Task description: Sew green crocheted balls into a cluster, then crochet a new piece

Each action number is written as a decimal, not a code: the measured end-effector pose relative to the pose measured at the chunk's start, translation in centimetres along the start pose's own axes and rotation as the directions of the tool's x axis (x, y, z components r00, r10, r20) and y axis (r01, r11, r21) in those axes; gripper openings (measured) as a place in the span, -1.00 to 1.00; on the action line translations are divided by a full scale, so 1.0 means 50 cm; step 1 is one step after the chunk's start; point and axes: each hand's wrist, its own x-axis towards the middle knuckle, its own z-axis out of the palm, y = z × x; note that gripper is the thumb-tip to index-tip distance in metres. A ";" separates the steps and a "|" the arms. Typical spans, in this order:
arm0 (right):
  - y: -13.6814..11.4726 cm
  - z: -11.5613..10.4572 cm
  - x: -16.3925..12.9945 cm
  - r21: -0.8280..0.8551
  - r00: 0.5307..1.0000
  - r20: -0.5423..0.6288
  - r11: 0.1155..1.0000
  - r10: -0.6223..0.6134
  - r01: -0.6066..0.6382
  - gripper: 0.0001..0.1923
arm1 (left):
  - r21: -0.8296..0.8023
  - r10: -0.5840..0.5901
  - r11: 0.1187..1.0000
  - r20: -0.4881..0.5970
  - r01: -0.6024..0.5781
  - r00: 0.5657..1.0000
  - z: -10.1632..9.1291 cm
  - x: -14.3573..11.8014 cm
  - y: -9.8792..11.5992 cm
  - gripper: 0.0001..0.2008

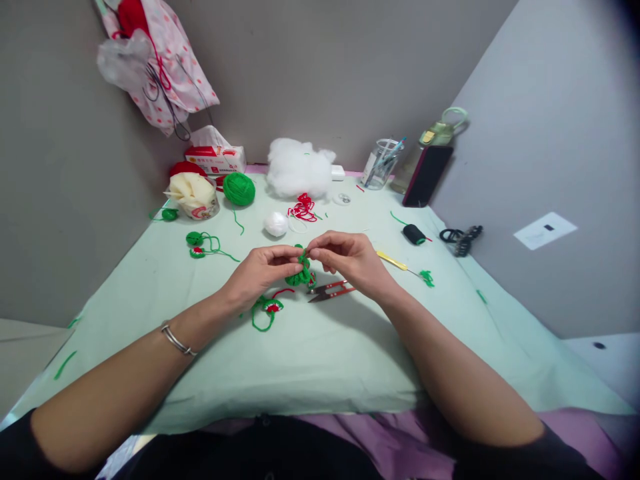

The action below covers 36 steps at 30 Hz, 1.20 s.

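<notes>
Over the middle of the table, my left hand [265, 270] pinches a small green crochet piece [298, 276] between thumb and fingers. My right hand [350, 257] is closed at the piece's upper edge, thumb and index finger pressed together on its green yarn; whether they also hold a needle I cannot make out. Below the right hand lie thread snips [331, 291] with red handles, partly covered by it. Nearer me is a small red, white and green crochet piece [273, 306] with loose yarn tails. A yellow-handled crochet hook [393, 260] rests right of my right hand.
White stuffing [297, 167], a green yarn ball [239, 189], a white ball [275, 225] and tangled red yarn [303, 208] lie toward the back. A tub [196, 197] and tissue box [217, 160] stand left; a pen cup [381, 165], phone [428, 177] and bottle [439, 133] stand right.
</notes>
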 end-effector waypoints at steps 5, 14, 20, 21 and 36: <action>0.004 0.000 0.001 -0.089 0.999 -0.041 0.996 -0.020 0.017 -0.83 | 0.017 0.005 1.000 -0.001 -0.005 1.000 0.001 -0.002 0.002 -0.70; 0.009 -0.002 0.001 -0.134 0.998 -0.049 0.990 -0.048 0.041 -0.85 | 0.004 -0.020 1.000 0.024 0.020 1.000 0.001 -0.003 0.000 -0.67; 0.011 -0.005 0.003 -0.095 0.998 -0.056 0.995 -0.035 0.029 -0.84 | 0.014 -0.002 1.000 0.048 0.001 0.999 0.000 -0.003 0.001 -0.66; 0.011 -0.005 0.003 -0.084 0.998 -0.057 0.996 -0.030 0.025 -0.84 | 0.007 0.002 1.000 0.058 -0.002 0.998 0.000 -0.003 0.001 -0.67; 0.006 -0.006 0.003 -0.066 0.998 -0.056 0.998 -0.019 0.015 -0.83 | -0.007 -0.004 1.000 0.060 0.004 0.998 -0.002 0.000 -0.002 -0.69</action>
